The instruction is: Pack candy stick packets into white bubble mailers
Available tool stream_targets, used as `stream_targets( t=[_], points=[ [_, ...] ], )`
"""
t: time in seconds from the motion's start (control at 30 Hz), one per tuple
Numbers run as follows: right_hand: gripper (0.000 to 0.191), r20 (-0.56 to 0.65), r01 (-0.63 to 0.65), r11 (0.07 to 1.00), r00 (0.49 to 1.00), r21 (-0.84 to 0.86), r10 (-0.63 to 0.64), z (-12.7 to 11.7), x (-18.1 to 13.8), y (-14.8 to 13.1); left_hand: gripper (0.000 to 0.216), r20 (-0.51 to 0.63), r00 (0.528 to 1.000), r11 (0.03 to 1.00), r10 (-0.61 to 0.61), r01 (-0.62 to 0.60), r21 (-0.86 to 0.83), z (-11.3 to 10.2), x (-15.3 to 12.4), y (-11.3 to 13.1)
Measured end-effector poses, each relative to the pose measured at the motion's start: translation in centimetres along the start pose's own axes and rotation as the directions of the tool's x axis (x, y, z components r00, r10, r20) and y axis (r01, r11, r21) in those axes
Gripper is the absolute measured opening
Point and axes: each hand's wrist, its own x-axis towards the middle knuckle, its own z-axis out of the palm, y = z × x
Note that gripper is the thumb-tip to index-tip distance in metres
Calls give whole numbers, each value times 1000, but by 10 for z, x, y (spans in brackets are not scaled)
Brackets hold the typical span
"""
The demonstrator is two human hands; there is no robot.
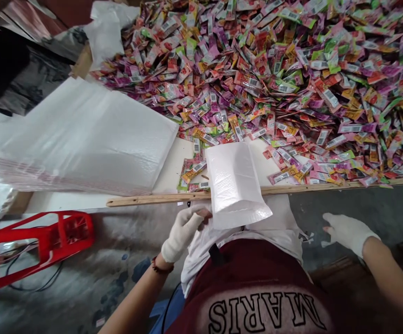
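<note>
Across the brown wooden strip [152, 198], the overhanging glossy white pouch [235, 183] could slip, white-gloved left hand's [183, 230] grip unclear, white-gloved right hand [350, 234] emptily spread.

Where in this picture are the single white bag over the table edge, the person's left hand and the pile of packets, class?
White bag [235, 180]: head view, middle of its upper face.
Left hand [181, 233]: head view, middle of the gloved part.
Pile of packets [257, 83]: head view, middle of the heap.
</note>
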Motion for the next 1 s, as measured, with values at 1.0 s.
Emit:
stream_targets(
  t=[1.0],
  points=[
    [31,-448,528,850,758,-5,-474,20,105,-155,31,-24,989,733,146,-92,674,14,35,16]
  ],
)
